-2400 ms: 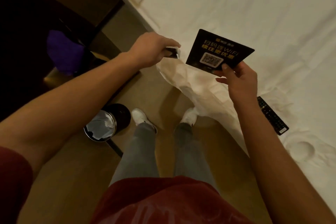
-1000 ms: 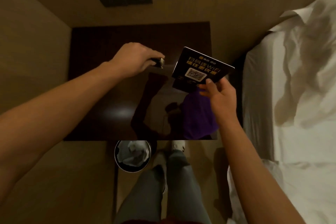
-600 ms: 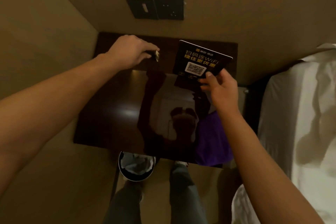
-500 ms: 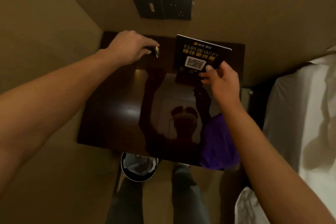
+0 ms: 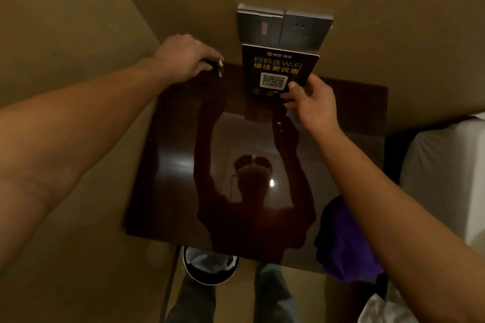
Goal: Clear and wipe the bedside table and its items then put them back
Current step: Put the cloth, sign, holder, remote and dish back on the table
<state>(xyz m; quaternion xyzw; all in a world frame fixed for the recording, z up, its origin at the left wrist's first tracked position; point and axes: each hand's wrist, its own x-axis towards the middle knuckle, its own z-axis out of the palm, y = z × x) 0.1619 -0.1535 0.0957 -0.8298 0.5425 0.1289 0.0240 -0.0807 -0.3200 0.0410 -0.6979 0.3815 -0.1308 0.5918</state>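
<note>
Head view shows the right hand (image 5: 312, 102) pinching the black WiFi card (image 5: 278, 71) upright at the far edge of the bedside table (image 5: 178, 165), seemingly to stand it back, while the left hand (image 5: 183, 57) grips a small dark object (image 5: 214, 65) at the far-left corner.

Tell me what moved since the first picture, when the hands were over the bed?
The person turned from the bed to the table. The right hand carried the sign to the table's back edge by the wall. The left hand brought its small object to the back left corner. Both hands still hold them; the purple cloth stays on the table.
</note>
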